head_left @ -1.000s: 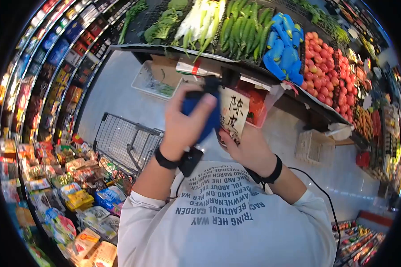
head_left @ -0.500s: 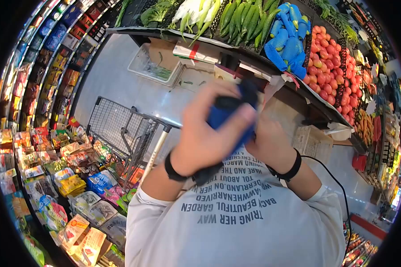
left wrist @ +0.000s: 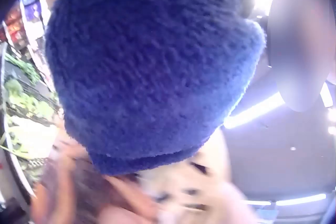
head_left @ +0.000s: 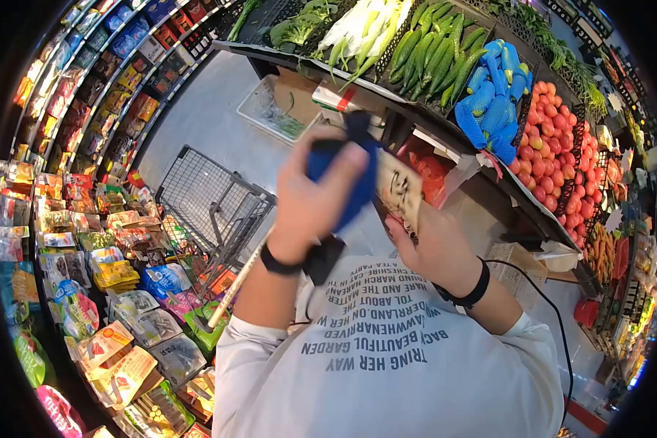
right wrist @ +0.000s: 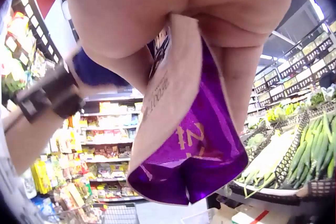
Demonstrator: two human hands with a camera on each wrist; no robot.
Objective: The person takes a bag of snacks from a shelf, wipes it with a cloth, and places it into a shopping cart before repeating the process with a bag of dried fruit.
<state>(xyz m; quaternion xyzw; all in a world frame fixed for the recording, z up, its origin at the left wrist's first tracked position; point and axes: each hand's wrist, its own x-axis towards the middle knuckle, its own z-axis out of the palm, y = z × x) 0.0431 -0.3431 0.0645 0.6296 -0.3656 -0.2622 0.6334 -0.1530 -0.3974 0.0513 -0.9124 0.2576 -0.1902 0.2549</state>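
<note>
My left hand (head_left: 306, 201) grips a fuzzy dark blue cloth pad (head_left: 361, 191) with a black part at its top. In the left wrist view, the rounded plush side of the pad fills most of the frame. My right hand (head_left: 445, 252) holds a snack pouch (head_left: 400, 191) with a cream front and large black brush-style characters. The right wrist view shows the pouch's shiny purple bottom (right wrist: 207, 124), hanging below the curled fingers. In the head view the pad sits beside the pouch and overlaps its left edge.
A produce stand with cucumbers (head_left: 434, 62), blue-netted vegetables (head_left: 489, 98) and tomatoes (head_left: 547, 146) runs along the front. A wire shopping cart (head_left: 212, 204) stands at left, near a display of packaged snacks (head_left: 142, 314). A white crate (head_left: 259, 117) sits under the stand.
The left hand with the blue pad swung right across the pouch, then back left, uncovering the pouch's front again. The head view has shifted slightly.
</note>
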